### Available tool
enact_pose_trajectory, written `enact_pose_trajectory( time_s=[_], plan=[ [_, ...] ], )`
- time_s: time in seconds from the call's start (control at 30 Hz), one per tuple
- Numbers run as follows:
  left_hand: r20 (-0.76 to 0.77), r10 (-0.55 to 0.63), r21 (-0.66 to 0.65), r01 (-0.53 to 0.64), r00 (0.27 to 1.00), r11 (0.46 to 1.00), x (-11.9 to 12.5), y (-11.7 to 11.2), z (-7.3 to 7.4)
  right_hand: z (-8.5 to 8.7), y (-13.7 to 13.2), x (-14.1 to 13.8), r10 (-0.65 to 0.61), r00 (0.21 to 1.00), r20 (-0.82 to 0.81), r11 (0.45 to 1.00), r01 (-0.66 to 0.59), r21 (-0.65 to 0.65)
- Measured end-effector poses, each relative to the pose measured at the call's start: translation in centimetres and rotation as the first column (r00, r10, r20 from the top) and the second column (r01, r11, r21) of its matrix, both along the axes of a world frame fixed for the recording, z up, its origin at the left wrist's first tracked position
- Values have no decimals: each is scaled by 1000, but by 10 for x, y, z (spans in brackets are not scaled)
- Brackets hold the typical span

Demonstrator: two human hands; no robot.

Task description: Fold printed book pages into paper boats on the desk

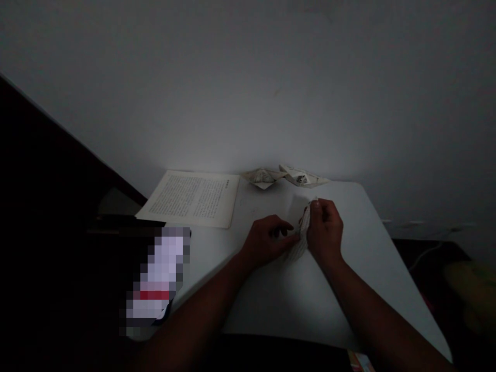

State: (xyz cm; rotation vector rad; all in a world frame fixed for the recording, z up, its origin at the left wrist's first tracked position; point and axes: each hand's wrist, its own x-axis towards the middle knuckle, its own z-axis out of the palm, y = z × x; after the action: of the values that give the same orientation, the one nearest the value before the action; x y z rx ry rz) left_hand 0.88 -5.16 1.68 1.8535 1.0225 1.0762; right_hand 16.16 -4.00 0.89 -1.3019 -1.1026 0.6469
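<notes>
The folded printed paper is raised over the right half of the white table, its long axis slanting from a lower end toward the table's near edge to a narrow tip pointing at the far edge and slightly right; the right hand pinches that upper end between thumb and bent fingers, so the sheet lies along their left side; the left hand is loosely curved, a gap between its digits, one digit reaching the paper's left side; both forearms slant inward from the table's near edge; two paper boats stand at the table's far edge, with printed pages at its far left.
</notes>
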Motion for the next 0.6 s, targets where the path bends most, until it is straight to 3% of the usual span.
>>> enact_pose_trajectory(
  time_s=[0.17, 0.37, 0.6],
  plan=[
    [-46, -4, -44, 2, 999, 999, 2, 0, 0, 2, -5, -6, 5, 979, 204, 1000, -10, 22],
    [-13, 15, -88, -16, 1000, 996, -1, 0, 1, 3, -7, -3, 94, 990, 104, 996, -94, -11],
    [124, 171, -149, -152, 977, 977, -7, 4, -1, 6, -9, -2, 233, 972, 20, 972, -233, 8]
  ],
)
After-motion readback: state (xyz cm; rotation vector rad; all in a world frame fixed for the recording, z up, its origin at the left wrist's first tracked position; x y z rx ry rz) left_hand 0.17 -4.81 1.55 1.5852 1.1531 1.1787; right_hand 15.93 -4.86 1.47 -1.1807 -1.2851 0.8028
